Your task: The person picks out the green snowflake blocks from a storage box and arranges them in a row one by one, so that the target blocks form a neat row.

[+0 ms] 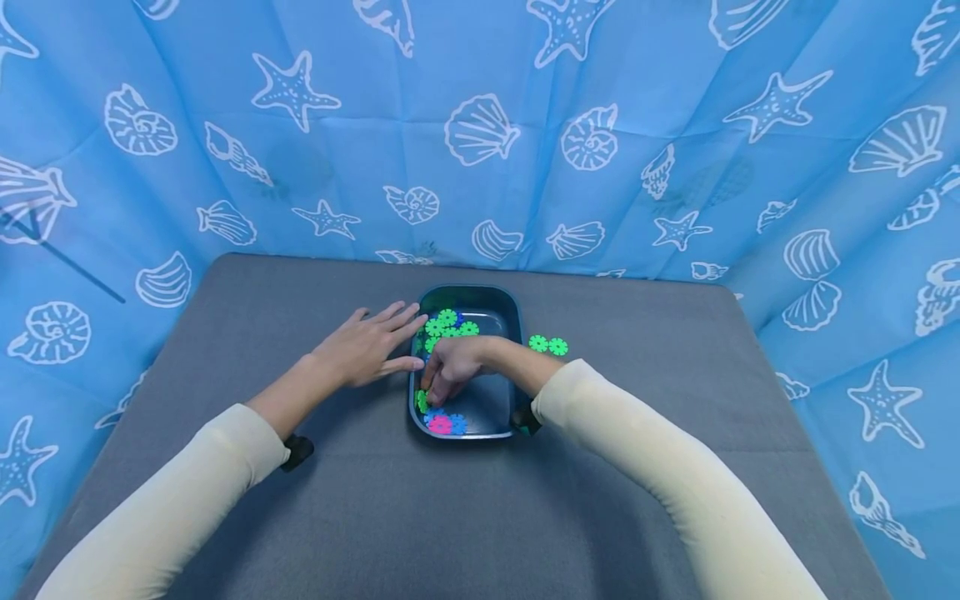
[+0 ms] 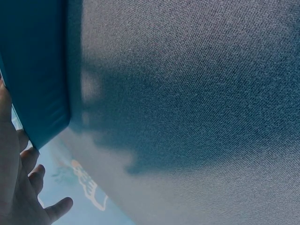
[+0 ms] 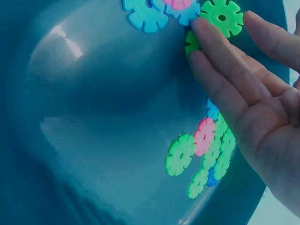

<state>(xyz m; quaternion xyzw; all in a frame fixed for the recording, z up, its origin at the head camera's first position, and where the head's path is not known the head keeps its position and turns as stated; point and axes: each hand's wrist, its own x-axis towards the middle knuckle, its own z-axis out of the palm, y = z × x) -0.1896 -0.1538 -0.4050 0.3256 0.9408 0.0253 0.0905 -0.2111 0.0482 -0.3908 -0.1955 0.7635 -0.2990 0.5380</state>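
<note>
A dark blue-green tray [image 1: 498, 408] holds small notched plastic discs. My right hand [image 1: 459, 362] reaches down into it at the left side. Its fairly straight fingers [image 3: 220, 56] come right up to a green disc [image 3: 222, 18] by the tray wall, the thumb standing apart. Beside that disc lie a blue disc [image 3: 146, 16] and a pink disc [image 1: 440, 425]. Several green discs [image 1: 447, 318] are grouped toward the tray's far left, with a pink disc [image 3: 204, 136] among them. My left hand [image 1: 369, 343] rests at the tray's left rim, fingers spread.
Two loose green discs [image 1: 548, 344] lie on the grey cloth-covered table [image 1: 637, 325], just right of the tray. A blue curtain [image 1: 525, 200] with white shells and starfish hangs behind the table and along both sides.
</note>
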